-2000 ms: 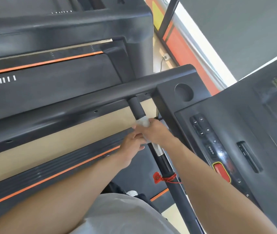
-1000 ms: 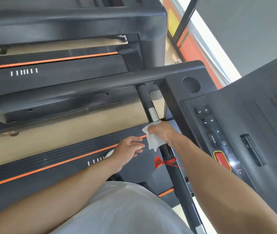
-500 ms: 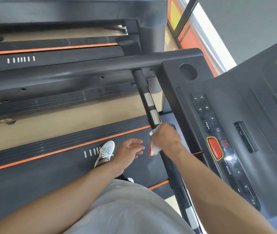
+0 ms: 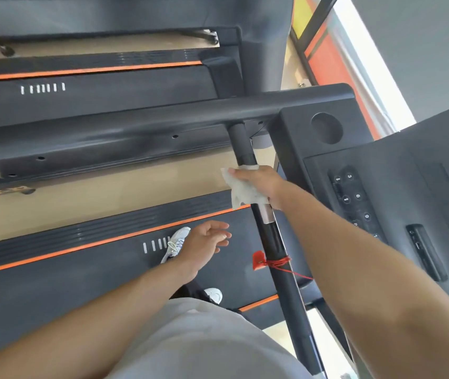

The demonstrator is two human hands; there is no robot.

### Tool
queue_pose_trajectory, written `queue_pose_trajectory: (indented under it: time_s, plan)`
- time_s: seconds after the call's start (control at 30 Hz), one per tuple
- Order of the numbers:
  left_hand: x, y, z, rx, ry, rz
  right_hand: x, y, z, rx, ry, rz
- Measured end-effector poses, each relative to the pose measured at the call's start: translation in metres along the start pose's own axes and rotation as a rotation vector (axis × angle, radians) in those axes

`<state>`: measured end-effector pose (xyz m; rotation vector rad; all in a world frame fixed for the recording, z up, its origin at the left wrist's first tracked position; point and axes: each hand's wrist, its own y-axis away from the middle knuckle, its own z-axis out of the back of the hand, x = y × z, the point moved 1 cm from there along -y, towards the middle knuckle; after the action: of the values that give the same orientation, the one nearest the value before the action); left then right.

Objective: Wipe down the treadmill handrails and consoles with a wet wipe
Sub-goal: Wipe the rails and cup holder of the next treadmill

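- Left hand (image 4: 204, 243) hovers near, fingers loosely spread, holding nothing, left of the handrail bar (image 4: 275, 242).
- Farther up, right hand (image 4: 259, 184) grips the wet wipe (image 4: 241, 192) wrapped around the bar.
- Right fingertips hidden behind the bar; console (image 4: 382, 187) cut off at right.

Right hand's fingers (image 4: 238, 175) hide behind the wet wipe (image 4: 244, 191).

A white shoe (image 4: 176, 243) stands on the black belt (image 4: 54, 291), beside white dashes (image 4: 155, 245). A second shoe (image 4: 213, 295) shows nearer the body, below a grey shirt (image 4: 204, 343). An orange stripe (image 4: 81, 246) edges the belt. A tan floor strip (image 4: 95, 198) lies beyond it. A neighbouring belt (image 4: 108, 88) sits further off. An orange wall panel (image 4: 327, 64) stands top right.
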<state>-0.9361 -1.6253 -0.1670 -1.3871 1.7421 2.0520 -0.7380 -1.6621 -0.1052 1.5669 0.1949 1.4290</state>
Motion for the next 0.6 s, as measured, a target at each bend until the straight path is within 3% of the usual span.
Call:
queue_pose_trajectory:
  time_s: [0.07,0.1,0.23,0.33,0.4,0.5,0.6]
  plan:
    - [-0.005,-0.006,0.011,-0.013,0.000,0.016,0.003,0.005,0.002,0.162,-0.069,0.009]
    - [-0.006,-0.009,0.017,-0.024,0.001,0.028,-0.001,0.009,0.003,0.158,-0.033,0.009]
    - [-0.012,-0.022,0.029,-0.033,-0.017,0.080,-0.038,0.034,-0.004,-0.077,0.027,-0.101]
    - [-0.025,-0.036,0.023,-0.002,-0.024,0.084,-0.056,0.053,-0.023,-0.430,0.862,-0.113]
    - [-0.037,-0.045,0.013,0.028,-0.017,0.057,-0.048,0.060,-0.035,-0.530,1.135,-0.049]
    - [-0.056,-0.055,0.005,0.082,-0.030,0.003,-0.026,0.035,-0.032,-0.554,1.109,-0.039]
    - [-0.066,-0.065,0.012,0.091,-0.058,0.019,0.001,-0.004,-0.025,-0.482,0.705,-0.043]
